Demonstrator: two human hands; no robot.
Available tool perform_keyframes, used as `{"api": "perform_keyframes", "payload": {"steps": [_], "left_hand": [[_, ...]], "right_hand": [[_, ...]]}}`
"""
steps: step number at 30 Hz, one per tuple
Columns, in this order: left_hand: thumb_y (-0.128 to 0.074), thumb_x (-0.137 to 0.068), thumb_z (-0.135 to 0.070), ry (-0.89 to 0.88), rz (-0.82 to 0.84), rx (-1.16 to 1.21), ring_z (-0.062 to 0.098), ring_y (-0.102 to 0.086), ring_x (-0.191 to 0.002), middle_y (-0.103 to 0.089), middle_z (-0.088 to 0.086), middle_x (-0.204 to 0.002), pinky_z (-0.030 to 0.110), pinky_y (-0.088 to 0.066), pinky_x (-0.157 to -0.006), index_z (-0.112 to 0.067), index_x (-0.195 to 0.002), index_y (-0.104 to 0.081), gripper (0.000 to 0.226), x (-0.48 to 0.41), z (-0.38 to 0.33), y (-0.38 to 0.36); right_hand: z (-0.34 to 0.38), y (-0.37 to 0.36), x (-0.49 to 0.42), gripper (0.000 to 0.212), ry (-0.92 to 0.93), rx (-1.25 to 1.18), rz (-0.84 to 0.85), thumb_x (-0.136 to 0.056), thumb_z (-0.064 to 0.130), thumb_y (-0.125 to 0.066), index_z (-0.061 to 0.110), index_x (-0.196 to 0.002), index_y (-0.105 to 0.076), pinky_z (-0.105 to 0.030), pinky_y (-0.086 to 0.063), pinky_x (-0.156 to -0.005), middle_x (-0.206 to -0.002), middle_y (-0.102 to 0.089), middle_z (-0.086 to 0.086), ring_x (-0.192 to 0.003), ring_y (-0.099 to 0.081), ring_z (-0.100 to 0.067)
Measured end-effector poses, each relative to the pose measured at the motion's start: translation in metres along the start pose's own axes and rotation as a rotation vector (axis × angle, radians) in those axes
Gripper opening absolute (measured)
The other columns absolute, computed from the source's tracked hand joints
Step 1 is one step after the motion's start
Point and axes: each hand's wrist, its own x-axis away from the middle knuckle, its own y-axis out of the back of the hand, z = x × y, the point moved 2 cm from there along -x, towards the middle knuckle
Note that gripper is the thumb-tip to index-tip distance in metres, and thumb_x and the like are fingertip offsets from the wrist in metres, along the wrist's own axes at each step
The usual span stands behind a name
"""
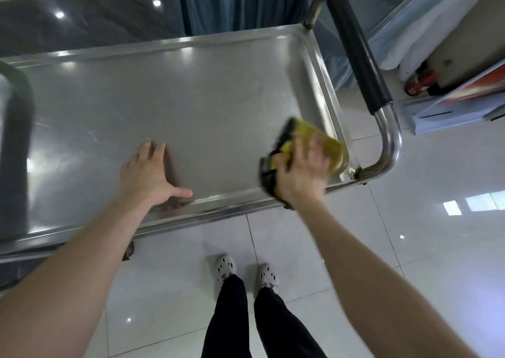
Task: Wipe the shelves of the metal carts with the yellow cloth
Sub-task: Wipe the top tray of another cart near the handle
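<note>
The right hand [303, 166] is gripping the blurred cloth [332, 149], partly hiding it; the left hand [149, 166] is resting flat on the shelf [191, 97].

- Bright, even indoor light; small lamp glints and a window reflection sit on the white floor tiles [169, 275].
- Soft glare streaks the cart's steel top shelf [164, 97].
- The left hand [149, 171] casts a faint shadow beside its fingers.
- Motion blur smears the right hand [303, 171] and yellow cloth [332, 149].
- Wide-angle distortion bows the frame edges.
</note>
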Motion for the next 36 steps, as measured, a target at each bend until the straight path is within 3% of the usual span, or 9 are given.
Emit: {"api": "perform_keyframes", "payload": {"steps": [3, 6, 13, 17, 20, 23, 26, 32, 36], "left_hand": [[-0.092, -0.062, -0.073, -0.015, -0.088, -0.016, 0.041, -0.044, -0.145, -0.044, 0.016, -0.159, 0.056, -0.046, -0.114, -0.019, -0.158, -0.042, 0.121, 0.020, 0.000, -0.003], [-0.083, -0.082, -0.063, -0.005, -0.158, 0.047, 0.044, -0.051, -0.134, -0.054, 0.018, -0.146, 0.058, -0.051, -0.105, -0.013, -0.149, -0.052, 0.089, 0.050, 0.005, -0.018], [-0.068, -0.089, -0.074, -0.032, -0.140, 0.036, 0.040, -0.041, -0.150, -0.033, 0.011, -0.172, 0.057, -0.044, -0.117, -0.016, -0.159, -0.044, 0.094, 0.072, 0.020, -0.053], [-0.059, -0.088, -0.082, -0.027, -0.168, -0.015, 0.037, -0.041, -0.150, -0.032, 0.007, -0.172, 0.056, -0.043, -0.114, -0.022, -0.161, -0.042, 0.096, 0.075, 0.019, -0.047], [-0.057, -0.089, -0.085, -0.037, -0.085, -0.016, 0.034, -0.035, -0.155, -0.024, 0.001, -0.176, 0.055, -0.039, -0.118, -0.027, -0.165, -0.033, 0.099, 0.073, 0.020, -0.041], [-0.076, -0.091, -0.061, -0.097, -0.023, 0.115, 0.035, -0.040, -0.152, -0.035, 0.004, -0.172, 0.050, -0.039, -0.123, -0.022, -0.164, -0.039, 0.091, 0.071, 0.035, -0.028], [-0.084, -0.088, -0.051, -0.082, -0.009, 0.148, 0.032, -0.041, -0.151, -0.039, 0.003, -0.169, 0.048, -0.039, -0.122, -0.024, -0.164, -0.039, 0.092, 0.070, 0.064, -0.011], [-0.091, -0.063, -0.076, -0.002, 0.031, 0.077, 0.032, -0.034, -0.157, -0.028, 0.004, -0.174, 0.052, -0.036, -0.125, -0.030, -0.163, -0.035, 0.124, 0.048, 0.148, 0.013], [-0.077, -0.048, -0.099, 0.008, 0.076, -0.059, 0.032, -0.024, -0.162, -0.015, 0.002, -0.178, 0.061, -0.032, -0.124, -0.035, -0.168, -0.019, 0.147, 0.041, 0.201, 0.012]], "right_hand": [[0.103, -0.026, 0.038, 0.070, 0.431, -0.022, 0.079, -0.103, 0.061, -0.041, 0.030, -0.166, -0.036, -0.055, -0.004, -0.132, -0.177, -0.017, -0.014, -0.165, -0.010, -0.032], [0.117, -0.027, 0.043, 0.067, 0.600, -0.048, 0.149, -0.106, 0.060, -0.035, 0.033, -0.167, -0.033, -0.052, -0.003, -0.132, -0.179, -0.013, -0.009, -0.166, -0.005, -0.026], [-0.087, 0.015, 0.005, 0.068, 0.156, -0.059, 0.024, -0.108, 0.063, -0.037, 0.027, -0.166, -0.037, -0.049, -0.007, -0.134, -0.177, -0.022, -0.009, -0.165, -0.012, -0.027], [-0.061, 0.008, 0.014, 0.071, -0.051, -0.040, -0.076, -0.105, 0.058, -0.039, 0.019, -0.164, -0.040, -0.055, -0.008, -0.132, -0.175, -0.024, -0.016, -0.164, -0.014, -0.031], [0.039, -0.013, 0.056, 0.071, 0.160, -0.087, -0.045, -0.104, 0.058, -0.041, 0.021, -0.165, -0.039, -0.056, -0.006, -0.132, -0.175, -0.023, -0.017, -0.164, -0.015, -0.034], [0.129, -0.034, 0.097, 0.068, 0.504, -0.107, 0.063, -0.105, 0.057, -0.042, 0.024, -0.165, -0.040, -0.056, -0.009, -0.131, -0.175, -0.024, -0.016, -0.163, -0.017, -0.034], [0.138, -0.040, 0.096, 0.065, 0.578, -0.141, 0.059, -0.107, 0.059, -0.043, 0.026, -0.163, -0.043, -0.055, -0.012, -0.131, -0.175, -0.026, -0.012, -0.164, -0.016, -0.030], [0.064, -0.028, 0.050, 0.074, 0.238, -0.046, -0.019, -0.102, 0.068, -0.042, 0.030, -0.166, -0.037, -0.056, -0.011, -0.132, -0.177, -0.021, -0.010, -0.164, -0.014, -0.029], [0.143, -0.037, 0.062, 0.085, -0.117, 0.006, -0.060, -0.099, 0.069, -0.034, 0.020, -0.169, -0.030, -0.062, -0.007, -0.130, -0.176, -0.015, -0.019, -0.164, -0.007, -0.035]]}}
